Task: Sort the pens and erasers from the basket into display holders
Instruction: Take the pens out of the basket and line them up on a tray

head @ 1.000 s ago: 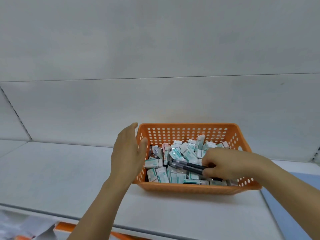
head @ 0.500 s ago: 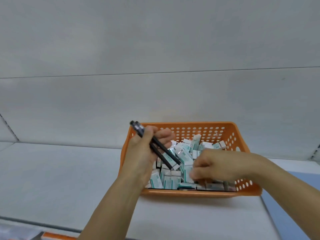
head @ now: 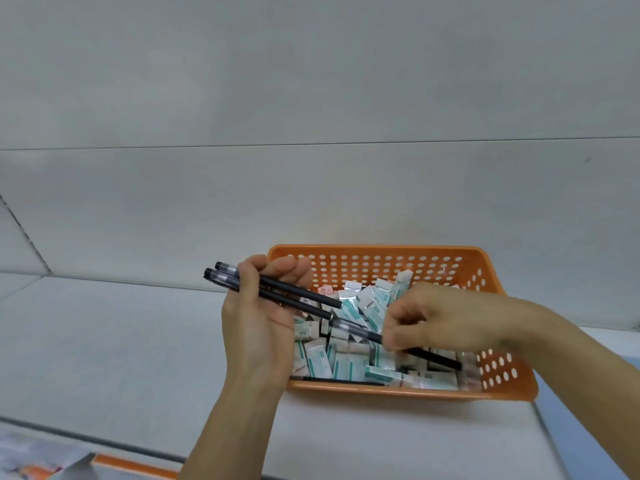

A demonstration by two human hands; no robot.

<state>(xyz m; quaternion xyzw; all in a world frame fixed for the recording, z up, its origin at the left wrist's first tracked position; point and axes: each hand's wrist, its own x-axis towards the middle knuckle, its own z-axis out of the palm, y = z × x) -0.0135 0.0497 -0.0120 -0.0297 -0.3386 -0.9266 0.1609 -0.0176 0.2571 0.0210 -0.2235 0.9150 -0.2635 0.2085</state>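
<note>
An orange perforated basket (head: 381, 252) stands on a white shelf, filled with several wrapped white-and-teal erasers (head: 349, 367). My left hand (head: 266, 317) hovers over the basket's left end and grips two black pens (head: 294, 294), their clear caps pointing left. My right hand (head: 436, 320) is over the basket's middle and pinches a third black pen (head: 360, 332) that lies slanted across the erasers. Another black pen (head: 339, 381) lies along the basket's near wall.
The white shelf (head: 121, 341) stretches left of the basket, with a grey back panel behind. A blue surface (head: 568, 420) lies at the right. Below the shelf's front edge an orange strip (head: 135, 465) and some packaging show at the lower left.
My left hand took two black pens from my right hand and lifted them over the basket's left end. My right hand has since pinched a third pen among the erasers.
</note>
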